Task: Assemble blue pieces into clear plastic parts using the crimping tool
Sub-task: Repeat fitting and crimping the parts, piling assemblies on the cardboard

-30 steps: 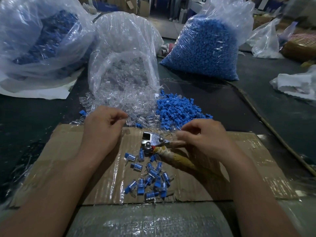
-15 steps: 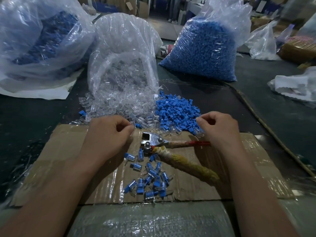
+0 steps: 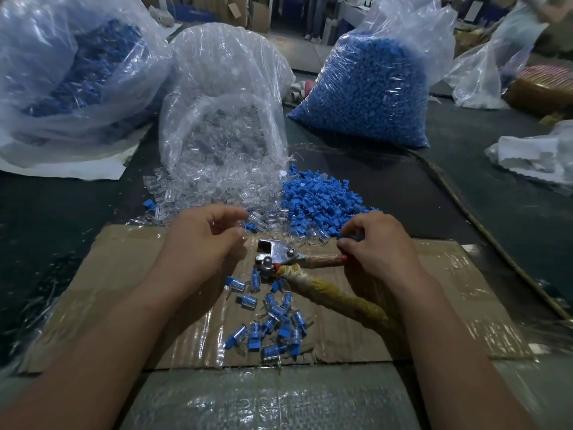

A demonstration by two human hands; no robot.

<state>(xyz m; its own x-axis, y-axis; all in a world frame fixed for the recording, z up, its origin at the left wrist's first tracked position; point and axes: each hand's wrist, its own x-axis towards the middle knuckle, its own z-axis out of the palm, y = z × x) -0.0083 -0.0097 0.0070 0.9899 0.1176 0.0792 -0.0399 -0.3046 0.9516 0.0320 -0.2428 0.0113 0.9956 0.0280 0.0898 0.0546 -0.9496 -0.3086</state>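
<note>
Single wide-angle head cam, fwd & down, close over cardboard sheet, dark table beyond.

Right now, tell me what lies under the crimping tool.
The crimping tool rests on the taped cardboard, its head near the finished pieces. The right hand covers the end of its upper handle, so whatever lies beneath there is hidden.

We see the blue pieces in vivid mid-blue, same as the full bag behind. The clear plastic parts are colourless w/ white glints. The finished ones are clear w/ blue cores. On the crimping tool: silver head, one handle wrapped yellow-ochre, the other tan w/ red end. The cardboard is brown under glossy tape; the tabletop is dark grey-green.
</note>
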